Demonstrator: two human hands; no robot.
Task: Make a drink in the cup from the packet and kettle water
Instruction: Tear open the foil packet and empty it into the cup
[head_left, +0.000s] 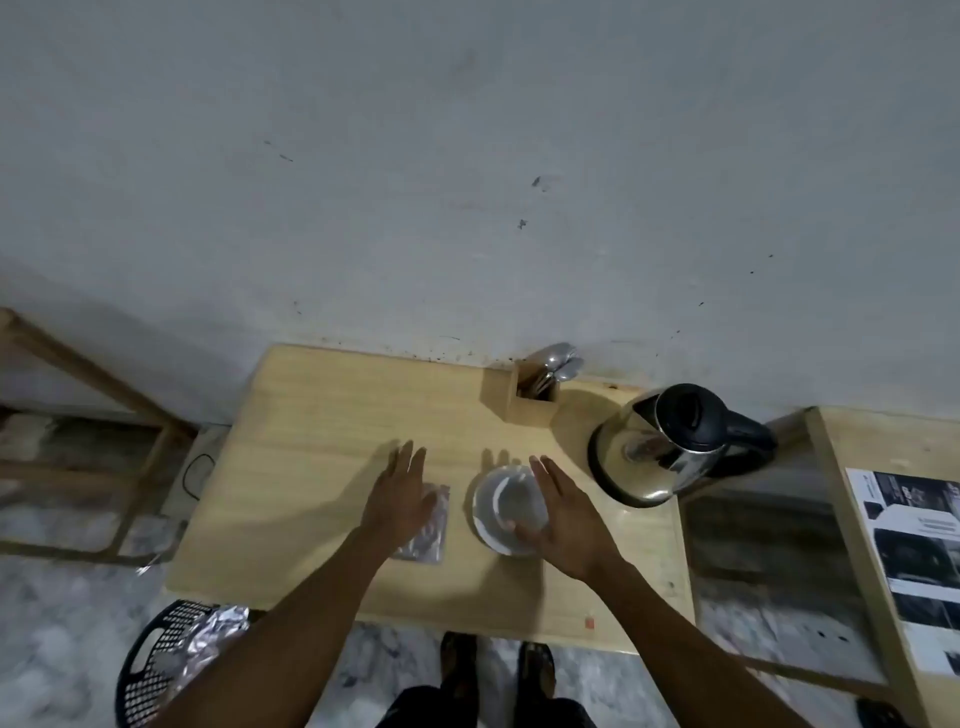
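A clear cup (506, 506) stands on the wooden table (311, 441), seen from above. A silver packet (434, 530) lies flat just left of it. My left hand (402, 493) hovers flat over the packet's left part, fingers spread, holding nothing. My right hand (563, 519) is spread open over the cup's right side and hides part of its rim. A steel kettle (660, 452) with a black lid and handle stands at the table's right end.
A wooden holder (524, 397) with spoons (558, 361) stands at the table's back edge against the wall. A black basket (171, 660) holding foil sits on the floor at front left. Wooden frames flank the table, the right one (841, 499) carrying printed sheets.
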